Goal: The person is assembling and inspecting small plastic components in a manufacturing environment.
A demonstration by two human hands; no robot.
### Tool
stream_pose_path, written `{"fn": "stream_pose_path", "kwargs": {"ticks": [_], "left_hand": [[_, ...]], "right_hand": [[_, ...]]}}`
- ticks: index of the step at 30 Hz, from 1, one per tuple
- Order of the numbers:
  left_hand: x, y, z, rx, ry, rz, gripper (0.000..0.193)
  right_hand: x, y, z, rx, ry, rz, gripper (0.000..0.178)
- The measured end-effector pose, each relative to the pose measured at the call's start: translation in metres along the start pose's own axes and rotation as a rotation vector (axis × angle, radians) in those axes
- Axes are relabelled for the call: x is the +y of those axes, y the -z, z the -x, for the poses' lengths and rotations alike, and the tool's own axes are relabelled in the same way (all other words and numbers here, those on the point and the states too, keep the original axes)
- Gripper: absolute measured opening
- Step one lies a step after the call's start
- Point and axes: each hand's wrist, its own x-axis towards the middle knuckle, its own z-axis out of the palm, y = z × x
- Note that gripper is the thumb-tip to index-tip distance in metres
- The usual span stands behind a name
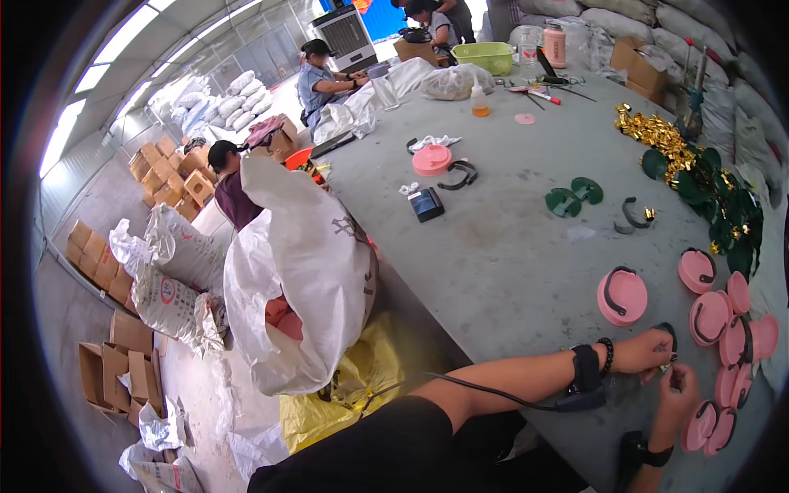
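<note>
My left hand (pixel 643 351) is closed on a dark curved handle (pixel 668 332) above the table's near right part. Close below it, my right hand (pixel 679 393) has its fingers pinched near the handle's end. What sits in that pinch is too small to make out. Several round pink lids with dark curved handles lie just right of my hands, one of them a lid (pixel 709 319) in a loose cluster. Another pink lid (pixel 622 297) lies apart, beyond my left hand. Farther off, a loose dark handle (pixel 631 215) has a small gold piece beside it.
Gold clips (pixel 655 141) and dark green discs (pixel 731 201) are heaped at the right edge of the grey table (pixel 501 271). A white sack (pixel 304 246) with pink parts stands beside the table. A cable (pixel 485 388) runs along my left forearm. Other people sit farther back.
</note>
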Motion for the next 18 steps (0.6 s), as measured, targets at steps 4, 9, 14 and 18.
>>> {"fn": "stream_pose_path", "kwargs": {"ticks": [4,9,14,18], "left_hand": [[0.0,0.002,-0.001,0.0,0.033,-0.005,0.017],[0.002,-0.002,-0.001,0.021,0.033,0.014,0.015],[0.001,0.002,-0.002,0.026,0.004,0.016,0.014],[0.002,0.005,-0.002,0.005,0.004,0.032,0.014]], "right_hand": [[-0.003,0.001,-0.003,-0.049,-0.088,-0.099,0.009],[-0.004,0.0,-0.008,-0.072,-0.204,-0.209,0.005],[-0.007,-0.001,-0.008,-0.116,-0.234,-0.34,0.005],[-0.012,0.0,-0.011,-0.174,-0.323,-0.455,0.005]]}}
